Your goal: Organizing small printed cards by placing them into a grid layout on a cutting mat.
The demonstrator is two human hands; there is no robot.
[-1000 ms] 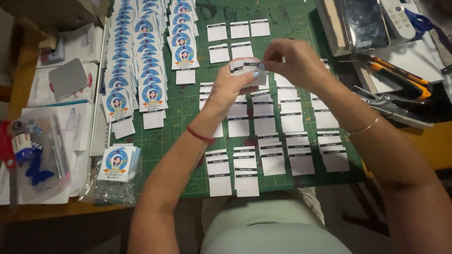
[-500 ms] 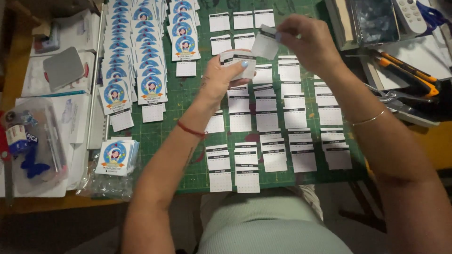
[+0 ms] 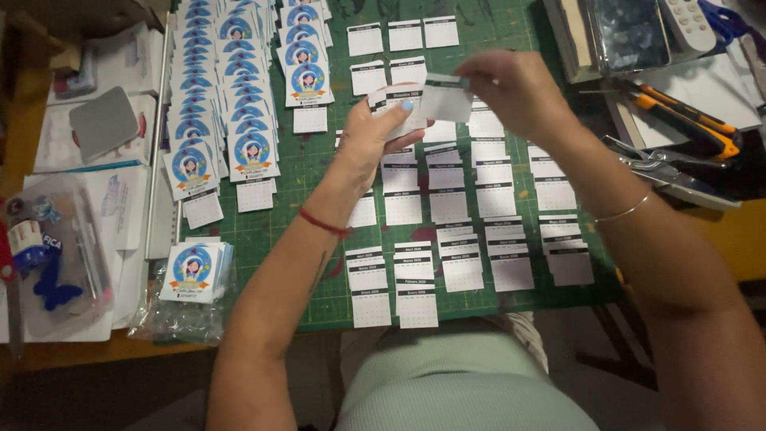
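Observation:
My left hand [image 3: 375, 136] holds a small stack of white calendar slips [image 3: 403, 104] above the green cutting mat [image 3: 319, 279]. My right hand [image 3: 511, 92] pinches one white slip [image 3: 445, 100] with a dark top band, just right of that stack. Rows of similar small calendar slips [image 3: 447, 239] lie on the mat under both arms. A red cord is around my left wrist and a thin bracelet on my right.
Overlapping round-picture cards [image 3: 215, 112] fill the mat's left side, with a bagged pile of them [image 3: 191, 275] at the near left. A metal ruler [image 3: 155, 144] runs along the mat's edge. Orange utility knives [image 3: 686, 120] and pliers [image 3: 670, 168] lie at right.
Both hands have stayed above the mat's middle. The right hand drew one slip away from the stack held in the left hand and now holds it beside it.

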